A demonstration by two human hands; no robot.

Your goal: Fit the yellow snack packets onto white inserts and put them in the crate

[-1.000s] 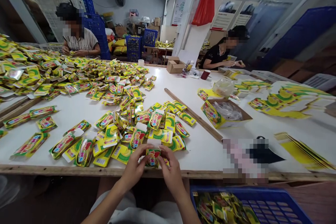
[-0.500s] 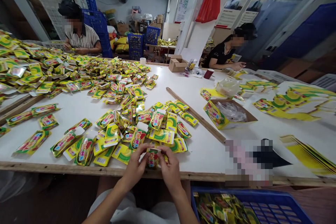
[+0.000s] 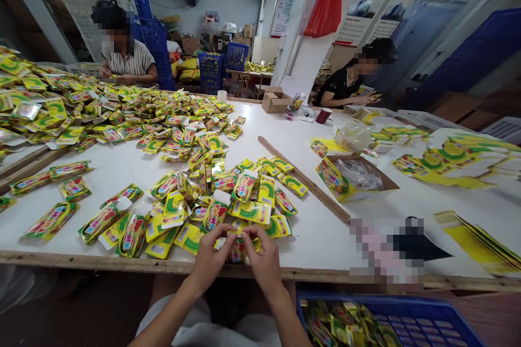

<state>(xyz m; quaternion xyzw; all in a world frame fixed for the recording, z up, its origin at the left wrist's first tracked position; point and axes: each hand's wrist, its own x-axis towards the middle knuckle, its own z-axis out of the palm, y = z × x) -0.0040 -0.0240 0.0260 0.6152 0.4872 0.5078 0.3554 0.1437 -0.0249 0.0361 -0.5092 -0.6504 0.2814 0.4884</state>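
Observation:
At the table's front edge, my left hand (image 3: 213, 254) and my right hand (image 3: 261, 254) are both closed on one small yellow-green candy box (image 3: 237, 252). Both thumbs and forefingers meet at its top end, where they cover the flap. The box's printed face shows below the thumbs. Just beyond my fingers lies a loose heap of similar small boxes (image 3: 169, 210), some with white end flaps standing up. One of them, a box with a raised flap (image 3: 215, 211), lies right beyond my left hand.
A large pile of boxes (image 3: 122, 103) covers the far left. A wooden strip (image 3: 303, 179) crosses the table (image 3: 280, 133). Right of it stand an open carton (image 3: 366, 191) and flat yellow cardboard (image 3: 480, 244). A blue crate (image 3: 423, 320) sits below at right. Two people work across the table.
My thumbs and fingertips have drawn together over the top end of the box, covering more of it. The box stays in about the same place.

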